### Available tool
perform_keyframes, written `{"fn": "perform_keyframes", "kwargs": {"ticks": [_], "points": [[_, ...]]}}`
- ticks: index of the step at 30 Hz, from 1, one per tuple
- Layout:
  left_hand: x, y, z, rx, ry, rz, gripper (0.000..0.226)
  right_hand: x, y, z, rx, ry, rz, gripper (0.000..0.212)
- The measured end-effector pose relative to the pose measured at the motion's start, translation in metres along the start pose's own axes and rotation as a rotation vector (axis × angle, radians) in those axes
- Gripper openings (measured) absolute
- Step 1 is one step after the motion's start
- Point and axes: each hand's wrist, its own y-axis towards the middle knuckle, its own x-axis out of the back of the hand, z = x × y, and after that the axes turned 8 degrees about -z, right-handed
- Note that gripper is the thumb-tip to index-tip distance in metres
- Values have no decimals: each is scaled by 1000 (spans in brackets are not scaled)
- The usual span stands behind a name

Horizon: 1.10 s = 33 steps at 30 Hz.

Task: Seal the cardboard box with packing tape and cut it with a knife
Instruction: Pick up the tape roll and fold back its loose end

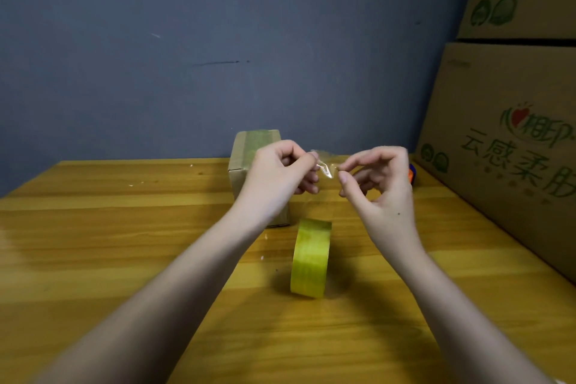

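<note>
A small cardboard box (241, 159) stands near the table's back edge, with a strip of yellowish tape over its top. My left hand (280, 170) and my right hand (381, 179) are raised in front of it, both pinching a crumpled scrap of clear tape (325, 164) between fingertips. A roll of yellowish packing tape (311, 257) stands on its edge on the table below my hands, and a faint clear strip seems to run up from it toward the scrap. A blue and orange object (412, 174), possibly the knife, peeks out behind my right hand.
The wooden table (124, 243) meets a grey-blue wall at the back. Large printed cardboard cartons (505, 150) are stacked along the right edge. Small scraps lie on the table at back left (134, 184).
</note>
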Motion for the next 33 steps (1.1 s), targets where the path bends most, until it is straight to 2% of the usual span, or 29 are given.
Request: {"fn": "perform_keyframes", "kwargs": {"ticks": [2,5,9,11,15,18,22,27,30,33], "points": [[0,-2,0,-6,-18,-5,25,-2,-1,0,-79,40,-21,33],[-1,-3,0,-24,-36,-7,25,-5,0,-2,-202,34,-16,29],[-1,-3,0,-43,-43,-1,23,-9,4,-1,-326,63,-13,9],[-1,-3,0,-54,-36,7,21,-8,7,1,-343,54,-31,6],[0,-4,1,-91,-3,13,21,-7,11,4,-252,-97,-37,6],[0,-3,2,-91,2,9,21,-8,9,6,-275,-44,-24,2],[1,-3,4,-89,-12,-3,25,-5,6,6,-299,109,-107,23],[2,-4,4,-73,-54,-5,26,-6,-5,7,-182,86,-21,33],[2,-4,4,-78,-64,-4,26,-7,-6,0,-291,155,-68,35],[3,-5,4,-83,-71,-1,24,-6,-3,-2,-383,218,-44,32]]}}
